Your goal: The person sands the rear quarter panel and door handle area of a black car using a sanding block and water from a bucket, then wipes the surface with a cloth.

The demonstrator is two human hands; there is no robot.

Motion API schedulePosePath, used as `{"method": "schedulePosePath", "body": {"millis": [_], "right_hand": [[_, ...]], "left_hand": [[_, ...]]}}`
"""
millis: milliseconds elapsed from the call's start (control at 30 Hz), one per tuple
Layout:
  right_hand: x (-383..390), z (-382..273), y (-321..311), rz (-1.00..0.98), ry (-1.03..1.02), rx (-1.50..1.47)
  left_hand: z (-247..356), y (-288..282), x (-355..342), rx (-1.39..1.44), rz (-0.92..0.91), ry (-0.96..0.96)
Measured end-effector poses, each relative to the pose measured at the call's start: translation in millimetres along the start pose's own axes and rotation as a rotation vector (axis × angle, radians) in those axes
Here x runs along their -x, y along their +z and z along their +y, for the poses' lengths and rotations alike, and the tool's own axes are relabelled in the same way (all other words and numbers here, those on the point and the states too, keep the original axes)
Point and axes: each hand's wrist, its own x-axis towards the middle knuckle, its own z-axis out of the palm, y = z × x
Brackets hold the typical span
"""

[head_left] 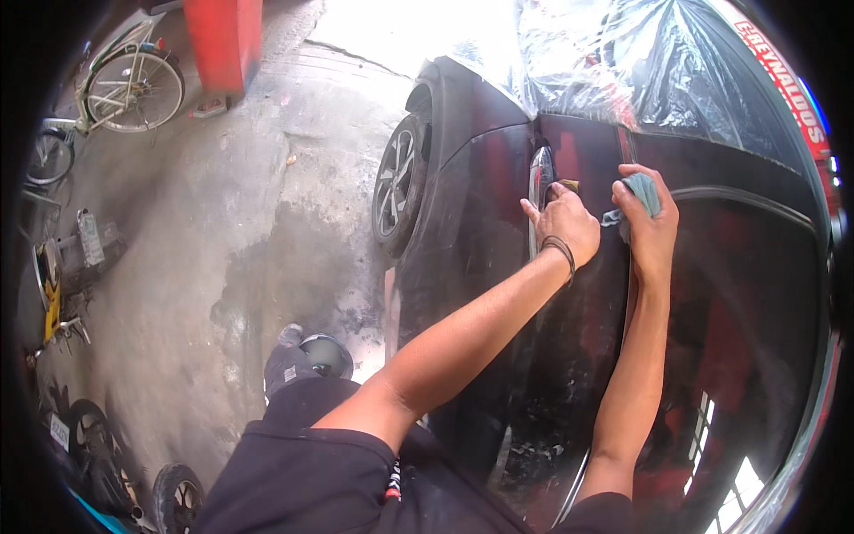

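Note:
A dark car with dull, smudged panels fills the right half of the head view. My left hand, with dark bands round its wrist, is closed and pressed to the body beside a shiny silver elongated piece that looks like a door handle. A small yellowish-brown pad shows at its fingertips; its kind is unclear. To the right, my right hand grips a bunched blue-green cloth near the door window's edge. A corner of the cloth hangs toward my left hand.
Clear plastic sheeting covers the car's far part. The car's wheel stands left of my arms. Across the stained concrete floor are a bicycle, a red post and parked motorcycles. A round dark container sits by my body.

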Motion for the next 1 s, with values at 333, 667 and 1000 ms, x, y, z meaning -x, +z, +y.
{"method": "schedulePosePath", "body": {"millis": [333,667,1000], "right_hand": [[1.0,-10.3,-2.4,0.013,0.032,-0.017],[-2.4,-3.2,-3.9,-0.004,-0.008,-0.015],[0.4,-0.2,-0.2,-0.139,0.0,0.039]], "left_hand": [[4.5,-25.8,-8.8,0.014,-0.154,0.06],[-5.2,-27.8,-3.4,0.026,-0.117,0.123],[-14.0,-22.7,3.7,0.128,-0.084,0.188]]}}
